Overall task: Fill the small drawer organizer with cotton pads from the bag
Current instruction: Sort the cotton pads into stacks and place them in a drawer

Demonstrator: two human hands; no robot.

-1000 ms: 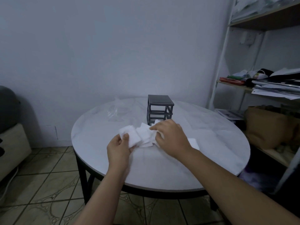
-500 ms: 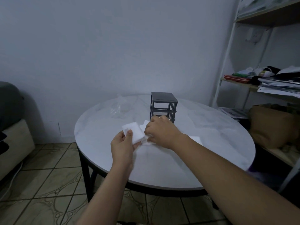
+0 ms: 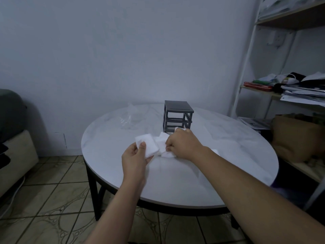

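Since a second ago the right hand [image 3: 182, 144] has slid leftward over the loose cotton pads [image 3: 162, 146], toward the pad pinched in the left hand [image 3: 135, 156]; the left hand has barely shifted. Head view, only view: left hand grips a square pad or thin stack [image 3: 146, 144] between thumb and fingers, raised just over the bench [image 3: 228, 173]. Right hand is curled knuckles-up on the heap, fingertips pinching at a pad edge; whether it has one free of the pile I cannot tell. Judgement: pads are being gathered and squared into a stack, not yet loaded. Count: one drawer organizer [image 3: 177, 118], dark, standing just behind the right hand, its frame showing open slots; drawers themselves not made out. One clear plastic bag [image 3: 129, 118], crumpled, left of the organizer and apart from the hands, looking near empty. Pads: one held stack at left, a heap of several overlapping under the right hand, one corner peeking past the right wrist [image 3: 215, 152]; exact number not countable. None visible inside the organizer, so filling seems yet to start.
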